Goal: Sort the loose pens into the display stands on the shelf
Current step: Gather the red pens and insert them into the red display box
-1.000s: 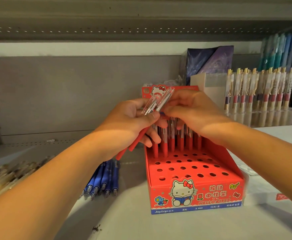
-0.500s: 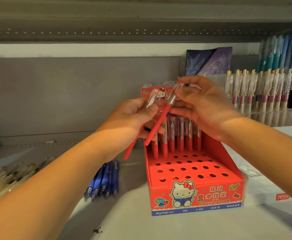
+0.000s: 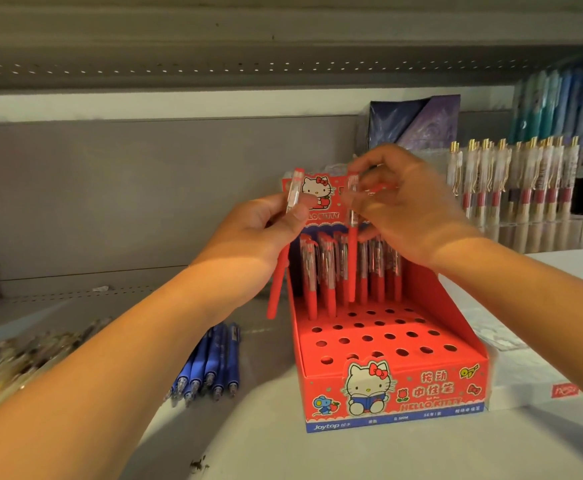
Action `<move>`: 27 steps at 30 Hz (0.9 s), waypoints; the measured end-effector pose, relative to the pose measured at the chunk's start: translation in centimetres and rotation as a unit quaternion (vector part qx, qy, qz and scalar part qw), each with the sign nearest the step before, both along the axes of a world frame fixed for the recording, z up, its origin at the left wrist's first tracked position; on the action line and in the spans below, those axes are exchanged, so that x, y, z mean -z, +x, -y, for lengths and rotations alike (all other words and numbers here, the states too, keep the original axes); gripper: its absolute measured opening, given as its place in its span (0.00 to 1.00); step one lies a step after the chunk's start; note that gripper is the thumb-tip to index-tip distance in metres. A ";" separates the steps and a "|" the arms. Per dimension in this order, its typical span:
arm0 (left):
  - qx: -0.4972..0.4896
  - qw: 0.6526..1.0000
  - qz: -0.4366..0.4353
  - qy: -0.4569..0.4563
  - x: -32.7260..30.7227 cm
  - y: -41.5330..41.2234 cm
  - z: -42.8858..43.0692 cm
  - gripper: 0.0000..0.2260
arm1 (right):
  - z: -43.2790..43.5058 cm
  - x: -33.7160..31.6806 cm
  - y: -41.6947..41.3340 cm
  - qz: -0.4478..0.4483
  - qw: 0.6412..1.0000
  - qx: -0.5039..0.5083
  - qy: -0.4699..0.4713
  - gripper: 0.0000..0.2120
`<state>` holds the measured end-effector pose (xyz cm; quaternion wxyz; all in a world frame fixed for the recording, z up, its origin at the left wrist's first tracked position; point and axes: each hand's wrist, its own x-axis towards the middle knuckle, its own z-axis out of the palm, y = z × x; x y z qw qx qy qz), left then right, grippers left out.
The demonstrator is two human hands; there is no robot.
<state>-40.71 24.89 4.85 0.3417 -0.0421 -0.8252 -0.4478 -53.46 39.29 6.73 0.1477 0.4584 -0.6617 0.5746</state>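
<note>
Front holes [image 3: 389,337] of the red stand [image 3: 421,386] lie open from above; standing red pens [image 3: 331,296] crowd its back rows. Raised side walls [image 3: 439,306] close both flanks. Blue pens [image 3: 213,362] lie just left on the shelf [image 3: 265,445]; the upper shelf [image 3: 213,46] caps headroom.

right hand [image 3: 411,206] | red pen [image 3: 352,244] drawn away, upright over stand [image 3: 456,313] | left hand [image 3: 265,233] | second pen [image 3: 278,285] turned upright
</note>
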 end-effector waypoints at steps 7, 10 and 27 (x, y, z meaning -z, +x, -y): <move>0.005 1.000 -0.006 0.005 0.1 -0.5 0.5 0.07 | 0.3 0.8 0.0 -0.018 0.998 0.036 0.055 0.14; -0.004 1.000 -0.018 0.016 0.0 -0.5 0.5 0.06 | 0.0 0.6 0.1 -0.032 0.997 0.059 0.046 0.15; 0.051 0.995 -0.037 0.072 0.1 -0.6 0.1 0.06 | -0.1 0.9 0.1 -0.059 0.982 0.083 0.159 0.09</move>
